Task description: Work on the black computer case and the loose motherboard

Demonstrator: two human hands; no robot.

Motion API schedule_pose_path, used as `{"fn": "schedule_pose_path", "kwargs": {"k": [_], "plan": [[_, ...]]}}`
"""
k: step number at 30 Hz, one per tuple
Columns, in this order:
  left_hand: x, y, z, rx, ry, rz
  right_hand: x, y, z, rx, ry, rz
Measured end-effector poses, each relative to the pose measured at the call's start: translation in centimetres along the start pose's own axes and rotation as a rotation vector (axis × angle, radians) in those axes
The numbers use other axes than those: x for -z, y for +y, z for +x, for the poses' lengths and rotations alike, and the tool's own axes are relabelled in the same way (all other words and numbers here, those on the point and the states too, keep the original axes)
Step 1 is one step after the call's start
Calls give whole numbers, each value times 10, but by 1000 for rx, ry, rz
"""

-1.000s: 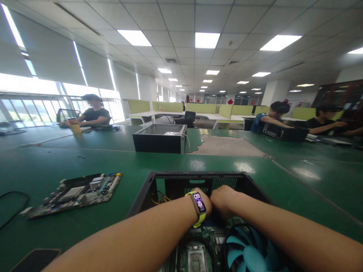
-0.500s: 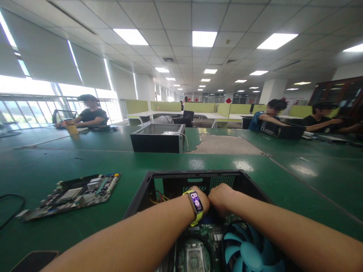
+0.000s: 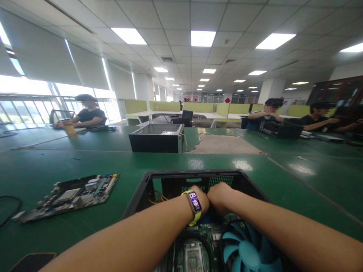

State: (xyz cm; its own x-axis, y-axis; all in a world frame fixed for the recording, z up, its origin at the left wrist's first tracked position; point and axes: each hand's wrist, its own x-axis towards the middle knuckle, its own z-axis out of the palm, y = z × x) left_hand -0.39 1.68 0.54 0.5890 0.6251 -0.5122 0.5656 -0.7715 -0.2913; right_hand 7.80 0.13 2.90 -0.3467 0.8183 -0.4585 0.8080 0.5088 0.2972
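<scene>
Both my hands reach deep into a black computer case (image 3: 195, 173) lying in front of me. My left hand (image 3: 202, 197), with a lime-strapped smartwatch (image 3: 195, 202) at the wrist, is curled near the far inner wall. Close beside it, my right hand (image 3: 219, 196) is closed, its fingertips pointing down and away. Whatever the fingers of either hand hold is hidden behind the hands. Below them lies a motherboard (image 3: 208, 233) with a metal processor socket (image 3: 194, 257). A blue cooling fan (image 3: 248, 255) sits under my right forearm. Red and yellow wires (image 3: 158, 197) show at the left inside.
A loose motherboard (image 3: 78, 198) lies on the green table (image 3: 136, 162) to the left, near a black cable (image 3: 17, 211). A dark flat object (image 3: 34, 262) is at the lower left. Another open case (image 3: 155, 143) stands ahead. Several people sit at the far sides.
My hands stay at nearly the same spot inside the case. The view has shifted very slightly. At the far right, a co-worker's arm has lifted and bent above a case.
</scene>
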Motion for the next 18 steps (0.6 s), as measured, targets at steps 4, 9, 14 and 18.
{"fn": "schedule_pose_path", "kwargs": {"k": [4, 9, 14, 18], "plan": [[2, 0, -2, -37, 11, 7, -1, 0, 0, -3, -16, -2], [7, -2, -7, -73, 10, 26, -1, 0, -2, -5, -27, -8], [10, -2, -12, -68, -15, 57, -1, 1, 0, -4, -24, -13], [12, -2, -14, -86, -33, 69, -1, 2, 0, 16, -26, -3]]}}
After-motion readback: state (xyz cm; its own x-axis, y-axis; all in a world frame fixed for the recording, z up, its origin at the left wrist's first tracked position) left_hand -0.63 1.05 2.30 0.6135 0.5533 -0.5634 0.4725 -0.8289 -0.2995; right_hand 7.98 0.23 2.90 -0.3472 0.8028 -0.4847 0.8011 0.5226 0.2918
